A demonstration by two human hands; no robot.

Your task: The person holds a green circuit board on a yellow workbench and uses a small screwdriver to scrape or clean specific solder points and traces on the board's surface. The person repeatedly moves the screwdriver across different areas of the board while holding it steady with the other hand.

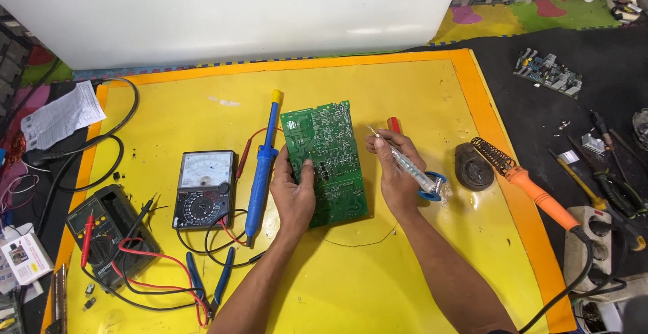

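Your left hand (294,189) grips the green circuit board (325,162) by its left edge, thumb pressed on the solder side, holding it tilted just above the yellow bench (378,266). Your right hand (397,172) is closed around a spool of solder wire (422,175), with a straight length of it sticking out toward the board's upper right edge but not touching it. To judge by this, the work is at the setting-up stage: the board is turned and steadied and the solder is ready, yet the orange soldering iron (533,195) rests in its coil stand (482,162), well apart from both hands. The blue desoldering pump (263,165) lies just beside your left hand, untouched. The analogue meter (204,189) and black multimeter (108,229) sit further left with leads loose.
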